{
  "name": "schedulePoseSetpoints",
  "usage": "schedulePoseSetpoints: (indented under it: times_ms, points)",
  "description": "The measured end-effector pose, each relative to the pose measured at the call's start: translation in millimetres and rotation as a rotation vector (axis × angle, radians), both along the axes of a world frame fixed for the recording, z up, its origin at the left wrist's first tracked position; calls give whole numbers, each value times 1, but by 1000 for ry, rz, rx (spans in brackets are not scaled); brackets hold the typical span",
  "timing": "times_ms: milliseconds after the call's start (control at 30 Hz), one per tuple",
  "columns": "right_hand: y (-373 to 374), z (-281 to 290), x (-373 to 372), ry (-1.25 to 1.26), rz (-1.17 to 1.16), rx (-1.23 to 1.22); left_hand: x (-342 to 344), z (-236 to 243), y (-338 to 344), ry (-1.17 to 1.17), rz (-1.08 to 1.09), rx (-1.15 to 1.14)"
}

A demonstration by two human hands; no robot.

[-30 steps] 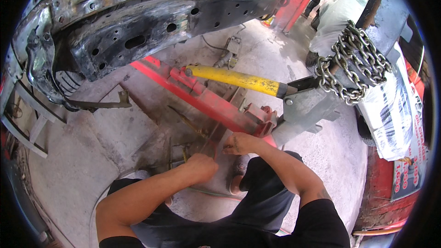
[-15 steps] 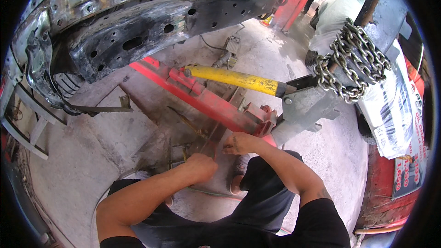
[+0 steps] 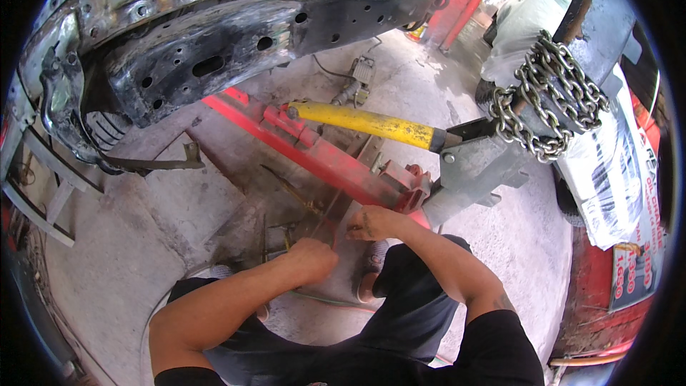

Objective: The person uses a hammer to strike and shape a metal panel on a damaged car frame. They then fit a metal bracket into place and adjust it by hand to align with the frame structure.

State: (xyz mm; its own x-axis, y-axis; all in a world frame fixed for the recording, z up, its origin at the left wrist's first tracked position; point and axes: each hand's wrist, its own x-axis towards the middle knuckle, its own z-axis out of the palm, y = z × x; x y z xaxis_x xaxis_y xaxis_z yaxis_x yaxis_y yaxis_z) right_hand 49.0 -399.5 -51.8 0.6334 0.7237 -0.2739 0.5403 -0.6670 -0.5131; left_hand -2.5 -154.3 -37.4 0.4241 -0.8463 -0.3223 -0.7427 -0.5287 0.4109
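Observation:
My left hand (image 3: pixel 314 260) is closed in a fist low between my knees, its knuckles up; whatever is inside it is hidden. Just to the right and slightly farther off, my right hand (image 3: pixel 371 224) has its fingers curled together, and I cannot make out anything in them. A dusty metal bar (image 3: pixel 330 220) on the floor runs up close to both hands. Beyond my right hand lies the lower end of a red steel beam (image 3: pixel 343 182). A yellow cylinder (image 3: pixel 364 125) slants above that beam and joins a grey steel bracket (image 3: pixel 471 171).
A bare, rusty vehicle frame (image 3: pixel 236 61) overhangs the far left. Heavy chain (image 3: pixel 547 100) wraps a grey post at right. A small tool with a cord (image 3: pixel 355 82) lies on the concrete floor (image 3: pixel 164 221). A plastic-wrapped object (image 3: pixel 607 179) and a red panel stand at far right.

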Motion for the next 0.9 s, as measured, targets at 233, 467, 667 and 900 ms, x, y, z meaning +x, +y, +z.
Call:
schedulePoseSetpoints:
  times_ms: [233, 467, 667, 900]
  points:
    - [-3, -9, -2, -21, -16, -11, 0, 1, -1, -13, -4, 3]
    - [-5, -13, 1, -11, -7, 5, 1, 6, 0, -8, -11, 28]
    - [-6, -12, 0, -10, -6, 17, 1, 7, -1, 2, -21, 42]
    - [-8, -14, 0, -19, -8, 4, 0, 5, -2, 12, -11, 36]
